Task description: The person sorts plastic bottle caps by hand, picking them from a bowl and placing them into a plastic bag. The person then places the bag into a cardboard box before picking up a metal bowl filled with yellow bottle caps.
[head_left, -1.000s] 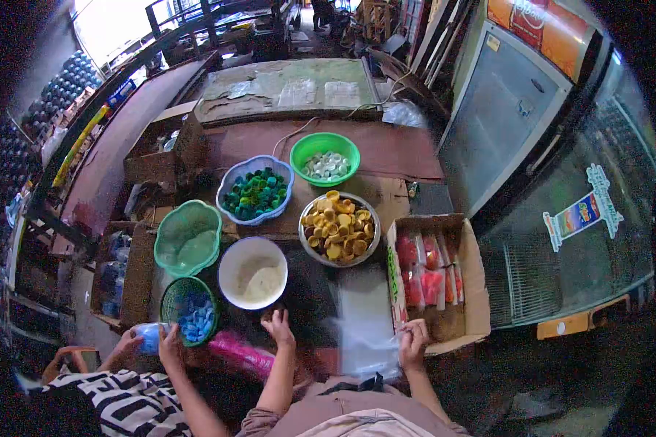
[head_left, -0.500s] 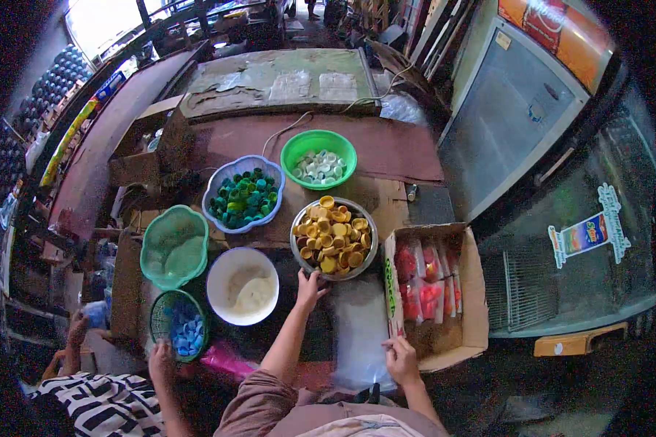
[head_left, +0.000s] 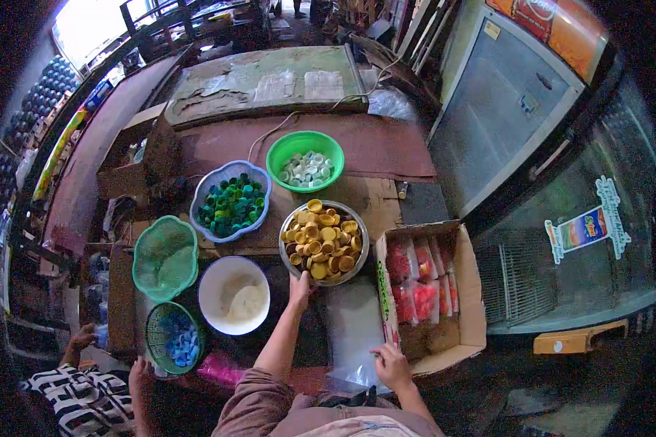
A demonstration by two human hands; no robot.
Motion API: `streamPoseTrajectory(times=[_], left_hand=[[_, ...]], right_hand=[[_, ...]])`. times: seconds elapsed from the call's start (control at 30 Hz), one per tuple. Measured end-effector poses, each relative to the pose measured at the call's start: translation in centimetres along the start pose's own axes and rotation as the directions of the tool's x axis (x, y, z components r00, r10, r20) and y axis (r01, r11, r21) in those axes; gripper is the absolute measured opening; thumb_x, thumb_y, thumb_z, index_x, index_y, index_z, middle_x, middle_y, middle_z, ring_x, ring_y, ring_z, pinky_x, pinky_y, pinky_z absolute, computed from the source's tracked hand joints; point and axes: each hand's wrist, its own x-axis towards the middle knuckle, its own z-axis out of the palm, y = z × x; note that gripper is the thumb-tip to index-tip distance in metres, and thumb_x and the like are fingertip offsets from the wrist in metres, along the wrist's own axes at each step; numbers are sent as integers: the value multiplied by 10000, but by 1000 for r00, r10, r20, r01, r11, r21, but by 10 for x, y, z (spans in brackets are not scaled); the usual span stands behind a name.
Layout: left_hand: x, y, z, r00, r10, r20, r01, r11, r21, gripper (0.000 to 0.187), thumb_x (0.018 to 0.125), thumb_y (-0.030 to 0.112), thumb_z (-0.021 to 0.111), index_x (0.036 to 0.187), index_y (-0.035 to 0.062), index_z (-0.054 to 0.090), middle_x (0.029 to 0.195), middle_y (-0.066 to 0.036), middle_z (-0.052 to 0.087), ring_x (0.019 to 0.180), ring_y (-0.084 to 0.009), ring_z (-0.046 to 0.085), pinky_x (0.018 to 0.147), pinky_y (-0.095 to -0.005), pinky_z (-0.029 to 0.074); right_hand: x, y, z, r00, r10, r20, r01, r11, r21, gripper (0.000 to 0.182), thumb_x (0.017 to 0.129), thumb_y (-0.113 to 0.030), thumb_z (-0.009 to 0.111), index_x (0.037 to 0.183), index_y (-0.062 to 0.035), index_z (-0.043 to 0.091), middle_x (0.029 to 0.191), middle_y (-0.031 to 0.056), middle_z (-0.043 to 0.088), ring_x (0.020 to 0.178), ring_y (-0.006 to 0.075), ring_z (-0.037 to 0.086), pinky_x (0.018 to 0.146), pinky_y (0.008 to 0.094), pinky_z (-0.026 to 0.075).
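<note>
My left hand (head_left: pixel 299 290) is at the near rim of a metal bowl (head_left: pixel 284 266) heaped with yellow bottle caps (head_left: pixel 326 237); its fingers close at the rim, partly hidden there. Nearer to me, my right hand (head_left: pixel 392 366) has its fingertips pinched at the edge of a clear plastic bag (head_left: pixel 356 373), beside the cardboard box. The bag lies at the near end of a pale plastic stack (head_left: pixel 351 313). Inside the cardboard box (head_left: pixel 472 291) are clear packets of red caps (head_left: pixel 419 280).
Around the metal bowl stand a green basin (head_left: pixel 273 156) of white caps, a lavender basin (head_left: pixel 197 211) of green caps, a white bowl (head_left: pixel 208 295), a green basket (head_left: pixel 142 269) and a basket of blue caps (head_left: pixel 181 342). Another person's hand (head_left: pixel 141 375) is at left. A glass-door fridge (head_left: pixel 503 109) stands right.
My right hand has moved left and nearer from the box's edge to the plastic bag. My left hand stays at the bowl's rim. The other person's hand has drawn back from the blue-cap basket.
</note>
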Motion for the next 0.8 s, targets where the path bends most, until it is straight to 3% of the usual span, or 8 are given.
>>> streamPoseTrajectory(times=[0.1,0.23,0.27,0.5,0.53,0.63,0.73,0.8], left_hand=[[-4,2,-2,999,-36,-11,36,999,-2,473,789,126,449,1222,46,275,1074,-87,452,917,-195,502,693,-316,464],[-14,-17,-9,930,357,-90,-347,931,110,385,792,111,447,1154,13,358,946,-69,498,786,-146,511,611,-278,449],[-44,17,1,992,112,-65,-113,994,-11,382,790,114,448,1141,-8,363,857,-43,504,643,-105,476,516,-253,408],[-107,-12,-21,937,348,-35,-340,930,141,336,788,129,432,1098,0,411,948,-68,502,726,-128,496,603,-261,426],[-139,17,-17,992,125,-6,-124,988,91,365,790,121,425,1131,-10,407,1071,-113,476,921,-187,485,787,-299,405],[-160,-21,-46,984,179,-13,-172,961,215,394,789,117,424,1161,-6,389,1105,-129,471,979,-224,469,854,-321,372],[-188,-43,-69,979,202,-25,-189,948,257,387,781,108,423,1145,-19,392,1073,-120,493,925,-227,503,805,-317,404],[-220,-24,-69,998,44,-39,-34,972,232,390,780,108,419,1147,-21,387,1072,-120,498,925,-229,512,796,-315,412]], right_hand=[[1,3,1,1000,-27,-11,27,1000,-7,189,682,-18,473,828,-37,591,774,128,542,741,279,555,666,350,456],[2,-3,-1,1000,-21,-15,21,1000,16,194,677,-2,472,829,-36,588,776,126,541,738,284,554,665,352,455],[1,-5,-2,1000,-27,-9,28,999,16,196,675,1,472,830,-35,586,776,126,540,738,285,554,665,353,455],[-11,-12,-7,996,-93,-1,93,995,30,200,682,1,480,857,-30,573,782,129,543,736,293,553,663,357,451],[-15,-13,-8,997,-79,15,79,996,29,193,693,-11,486,866,-29,571,786,130,545,736,290,554,663,356,452],[-25,-18,-13,999,-30,44,28,999,35,176,726,-51,506,891,-27,565,796,133,552,735,281,556,663,353,453],[-37,-15,-11,999,-2,48,3,1000,-21,178,765,-129,538,908,-26,562,814,133,561,745,269,560,667,349,453],[-44,-12,-8,998,-14,56,15,1000,-17,185,761,-135,541,911,-29,563,819,136,561,750,274,559,675,353,452]])
